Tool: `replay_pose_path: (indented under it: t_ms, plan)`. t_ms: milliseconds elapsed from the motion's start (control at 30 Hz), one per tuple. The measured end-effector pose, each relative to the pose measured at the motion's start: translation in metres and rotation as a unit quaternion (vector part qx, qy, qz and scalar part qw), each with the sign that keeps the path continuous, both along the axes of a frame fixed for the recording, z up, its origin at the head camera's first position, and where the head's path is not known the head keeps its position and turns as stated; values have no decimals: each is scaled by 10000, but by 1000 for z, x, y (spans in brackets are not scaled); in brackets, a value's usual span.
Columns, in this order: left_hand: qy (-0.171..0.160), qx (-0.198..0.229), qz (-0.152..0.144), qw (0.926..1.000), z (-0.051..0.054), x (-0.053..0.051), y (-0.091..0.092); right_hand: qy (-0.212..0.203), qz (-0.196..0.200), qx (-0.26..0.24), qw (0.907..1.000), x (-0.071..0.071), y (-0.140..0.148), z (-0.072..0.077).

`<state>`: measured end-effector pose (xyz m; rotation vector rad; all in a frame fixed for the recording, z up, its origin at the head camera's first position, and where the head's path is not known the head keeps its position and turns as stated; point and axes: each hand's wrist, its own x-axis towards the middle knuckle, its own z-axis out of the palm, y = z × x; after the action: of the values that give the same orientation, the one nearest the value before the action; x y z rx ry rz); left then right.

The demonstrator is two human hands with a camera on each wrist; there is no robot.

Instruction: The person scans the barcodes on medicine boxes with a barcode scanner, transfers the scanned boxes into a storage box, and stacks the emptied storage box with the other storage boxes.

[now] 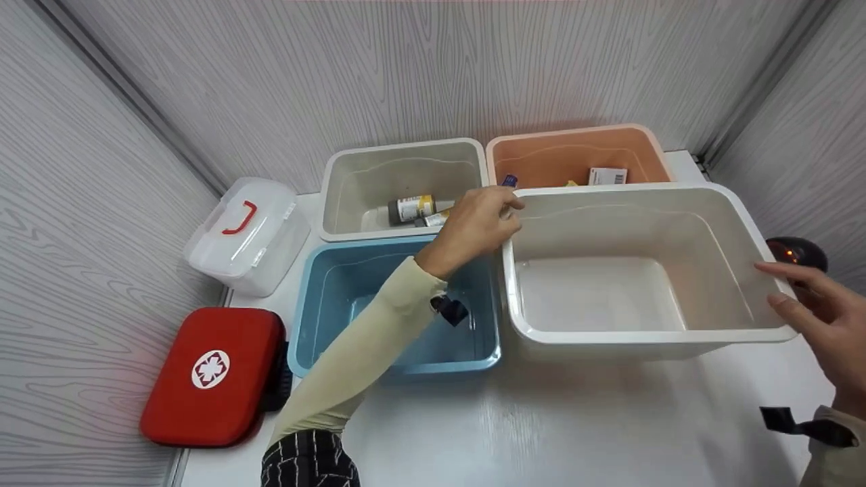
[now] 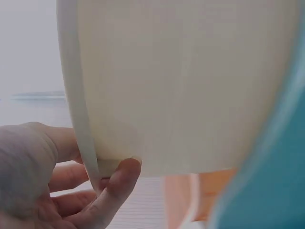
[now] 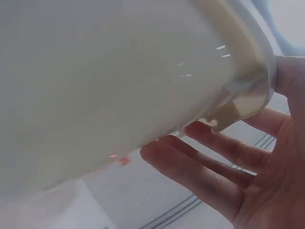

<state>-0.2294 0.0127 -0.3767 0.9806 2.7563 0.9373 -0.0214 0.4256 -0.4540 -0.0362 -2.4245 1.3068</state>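
A bare white bin [image 1: 602, 291] fills the right half of the head view, its front side raised off the table. My left hand [image 1: 480, 220] pinches its rim at the back left corner; in the left wrist view, thumb and fingers of the left hand [image 2: 90, 186] lie on either side of that rim. At the right end, my right hand [image 1: 825, 318] holds the rim. From below, the right wrist view has fingers of the right hand [image 3: 228, 167] against the bin's outer wall. A blue bin [image 1: 399, 368] stands under my left forearm.
Behind are a grey bin [image 1: 406, 149] with brown bottles [image 1: 411, 208] and an orange bin [image 1: 575, 138] with a small white box [image 1: 607, 176]. A clear lidded case [image 1: 250, 223] and a red first-aid case [image 1: 210, 406] stand left. A black rounded device [image 1: 798, 251] sits far right.
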Motion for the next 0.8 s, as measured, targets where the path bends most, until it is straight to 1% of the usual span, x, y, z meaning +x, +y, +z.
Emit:
replay_pose_path:
  t_ms: [100,200,333,400,500,633,700,733,800]
  plan:
    - [-125,275,96,9995,24,-2,-3,74,87,84,9999,-3,2,18]
    - [-147,326,167,9992,44,-4,-7,53,66,204,9998,-5,2,34]
    - [-144,336,413,9985,66,-4,-17,45,-114,339,9993,-10,-3,55]
    - [-93,343,493,9982,75,-5,-24,92,-192,271,9994,-13,-10,63]
    - [-95,380,564,9976,87,-6,-37,136,-233,20,9996,-17,-28,75]
    - [-220,306,740,9965,97,-10,-63,272,-79,-130,9995,-24,-59,90]
    - [-264,273,823,9959,100,-13,-79,420,117,-299,9986,-27,-75,93]
    - [-259,242,854,9957,101,-14,-87,514,265,-530,9969,-30,-83,94]
    - [-233,223,904,9954,100,-16,-104,680,637,-1095,9896,-33,-98,95]
